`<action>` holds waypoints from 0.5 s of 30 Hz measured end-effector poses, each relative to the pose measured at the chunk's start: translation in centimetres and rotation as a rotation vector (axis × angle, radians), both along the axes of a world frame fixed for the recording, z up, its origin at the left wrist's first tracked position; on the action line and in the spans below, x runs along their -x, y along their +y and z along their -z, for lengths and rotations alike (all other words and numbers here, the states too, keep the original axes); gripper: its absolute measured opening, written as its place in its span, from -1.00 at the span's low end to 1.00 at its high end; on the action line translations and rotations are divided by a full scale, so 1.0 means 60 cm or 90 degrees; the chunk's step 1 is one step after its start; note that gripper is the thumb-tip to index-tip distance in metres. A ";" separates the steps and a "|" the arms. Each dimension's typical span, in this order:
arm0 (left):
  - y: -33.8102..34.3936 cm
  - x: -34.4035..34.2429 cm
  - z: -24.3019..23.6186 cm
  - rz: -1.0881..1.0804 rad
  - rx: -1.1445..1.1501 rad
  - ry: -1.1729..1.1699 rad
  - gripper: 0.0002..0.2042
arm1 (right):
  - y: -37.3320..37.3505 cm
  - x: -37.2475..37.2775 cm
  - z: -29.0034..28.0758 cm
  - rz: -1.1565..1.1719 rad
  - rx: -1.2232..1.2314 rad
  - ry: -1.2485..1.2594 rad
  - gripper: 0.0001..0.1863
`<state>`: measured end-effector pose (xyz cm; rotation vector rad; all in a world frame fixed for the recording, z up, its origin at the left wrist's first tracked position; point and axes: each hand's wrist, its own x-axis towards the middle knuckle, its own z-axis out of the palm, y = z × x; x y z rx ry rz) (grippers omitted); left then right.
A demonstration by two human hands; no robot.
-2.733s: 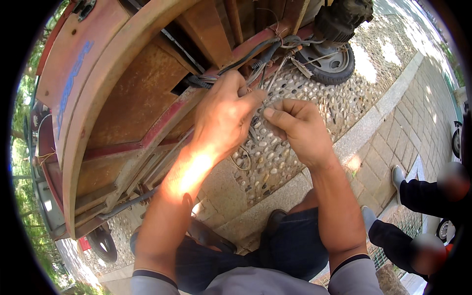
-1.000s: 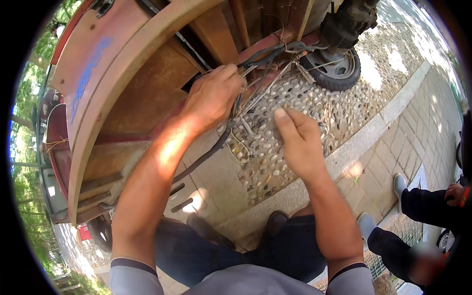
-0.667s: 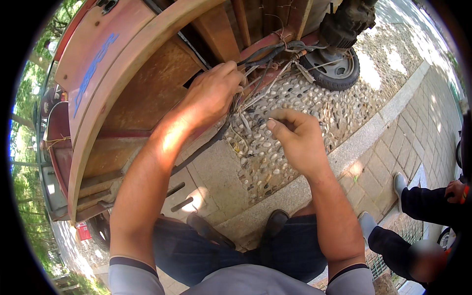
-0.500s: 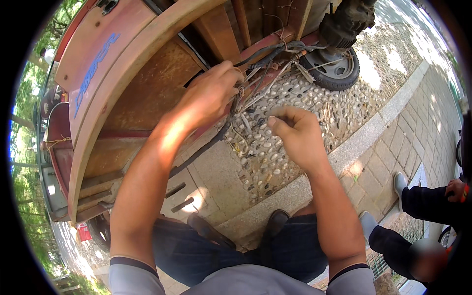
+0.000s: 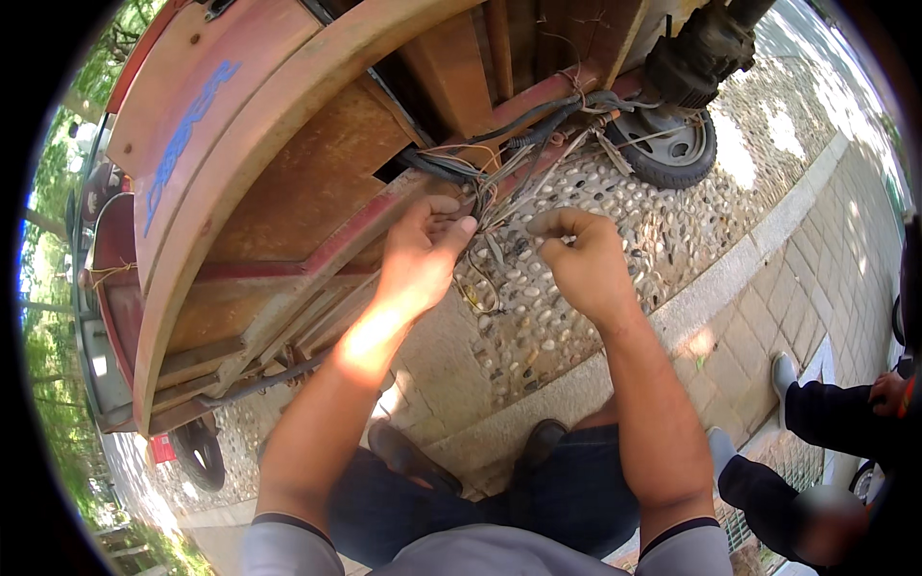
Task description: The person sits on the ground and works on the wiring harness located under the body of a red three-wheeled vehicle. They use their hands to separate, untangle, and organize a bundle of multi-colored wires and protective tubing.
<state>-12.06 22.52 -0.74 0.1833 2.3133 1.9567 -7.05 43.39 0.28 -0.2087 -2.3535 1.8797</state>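
A bundle of cables and thin wires comes out of a dark opening in the underside of a tipped-up vehicle body. Right beside this bundle is my left hand, palm turned up. Its thumb stands apart from the curled fingers, and nothing shows between them. My right hand hovers over the pebbled ground, right of the wires and apart from them. Its fingers are curled, with thumb and forefinger close together. Whatever they hold, if anything, is too small to make out. A thin yellowish wire loop hangs below the bundle.
A small black-tyred wheel sits at the upper right, beneath a dark motor-like part. A stone kerb runs between pebbles and paving bricks. Another person's legs are at the right. A second wheel stands lower left.
My left hand has come down and toward me from the wires, turning palm up and uncovering the bundle. My right hand has barely moved. The vehicle has shifted slightly right in view.
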 end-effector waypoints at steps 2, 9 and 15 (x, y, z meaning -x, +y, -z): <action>0.014 0.002 -0.004 -0.013 -0.109 -0.056 -0.76 | -0.001 0.007 -0.001 0.015 -0.020 -0.002 -0.73; 0.021 0.021 -0.013 -0.017 -0.184 -0.075 -0.82 | -0.042 0.047 -0.003 -0.008 0.217 0.031 -0.72; 0.008 0.020 -0.076 -0.031 0.244 0.223 -0.82 | -0.053 0.060 0.013 -0.002 0.260 0.028 -0.73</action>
